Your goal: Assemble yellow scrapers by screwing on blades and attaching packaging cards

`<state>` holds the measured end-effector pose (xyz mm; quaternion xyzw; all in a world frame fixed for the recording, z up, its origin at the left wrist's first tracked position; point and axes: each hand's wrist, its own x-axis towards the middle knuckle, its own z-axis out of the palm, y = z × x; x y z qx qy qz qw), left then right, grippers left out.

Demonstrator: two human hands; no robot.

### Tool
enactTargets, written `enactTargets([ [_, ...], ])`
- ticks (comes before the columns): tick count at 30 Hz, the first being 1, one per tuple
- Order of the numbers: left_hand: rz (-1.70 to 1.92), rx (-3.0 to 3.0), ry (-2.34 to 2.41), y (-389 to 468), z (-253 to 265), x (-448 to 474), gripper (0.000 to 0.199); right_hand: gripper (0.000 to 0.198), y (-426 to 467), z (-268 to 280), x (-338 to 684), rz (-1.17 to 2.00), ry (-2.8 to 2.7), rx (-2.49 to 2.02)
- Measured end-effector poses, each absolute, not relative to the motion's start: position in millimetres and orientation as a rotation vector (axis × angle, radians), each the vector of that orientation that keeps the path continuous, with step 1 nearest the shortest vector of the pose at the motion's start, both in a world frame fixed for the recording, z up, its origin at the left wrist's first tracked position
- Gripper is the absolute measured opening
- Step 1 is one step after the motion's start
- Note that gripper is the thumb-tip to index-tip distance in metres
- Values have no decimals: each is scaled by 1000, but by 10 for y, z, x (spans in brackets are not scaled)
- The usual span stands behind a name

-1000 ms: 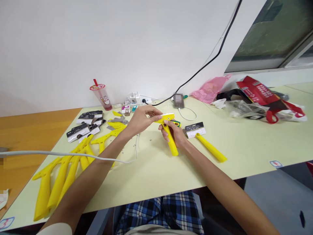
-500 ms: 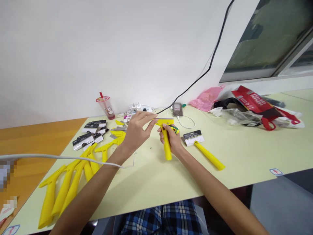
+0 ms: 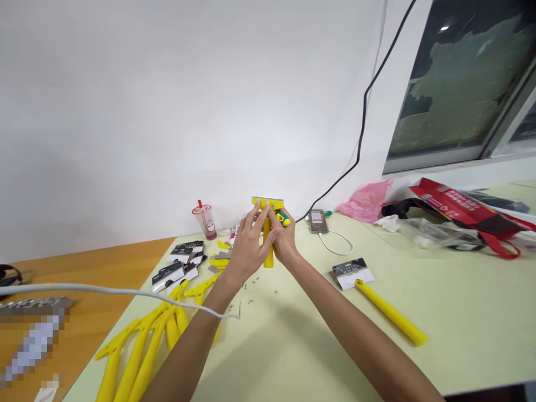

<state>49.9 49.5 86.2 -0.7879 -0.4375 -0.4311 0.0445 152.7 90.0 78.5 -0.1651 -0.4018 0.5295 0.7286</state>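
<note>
Both my hands hold one yellow plastic scraper (image 3: 268, 204) upright above the pale green table (image 3: 460, 312). My right hand (image 3: 285, 241) grips its handle together with a small green-and-yellow screwdriver (image 3: 282, 218). My left hand (image 3: 248, 244) presses against the handle from the left, fingers reaching up to the scraper's head. A finished yellow scraper with a packaged blade cover (image 3: 379, 298) lies to the right. Small screws (image 3: 253, 290) are scattered under my hands.
Several yellow scraper handles (image 3: 142, 346) lie at the lower left, with packaged blades (image 3: 178, 265) behind them. A drink cup (image 3: 204, 220), a phone on a cable (image 3: 318, 221), a pink bag (image 3: 366, 200) and a red bag (image 3: 460, 215) line the back. A white cable (image 3: 117, 291) crosses my left arm.
My hands have lifted the scraper up from near the table and turned it upright; my left hand closed in on the handle. The view tilted upward.
</note>
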Motion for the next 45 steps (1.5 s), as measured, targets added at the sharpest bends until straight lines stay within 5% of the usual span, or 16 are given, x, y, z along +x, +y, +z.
enactTargets([
  [13, -1785, -2513, -1258, 725, 1051, 332, 53, 13, 989, 1156, 1512, 1009, -1231, -436],
  [22, -1796, -2772, -1270, 934, 830, 225, 80, 23, 1156, 1151, 1711, 1205, -1335, -554],
  [31, -2547, -2514, -1312, 853, 850, 384, 65, 26, 1069, 1335, 2066, 833, -1758, -706],
  [38, -3361, -2552, -901, 635, 1149, 179, 69, 46, 961, 1514, 2599, 790, -2057, -1040],
  [42, -3526, -2540, -827, 614, 1095, 6, 62, 51, 1021, 1419, 2646, 793, -2283, -1254],
  [45, -3480, -2735, -738, 625, 1022, -83, 79, 37, 1064, 1291, 2535, 985, -2283, -1265],
])
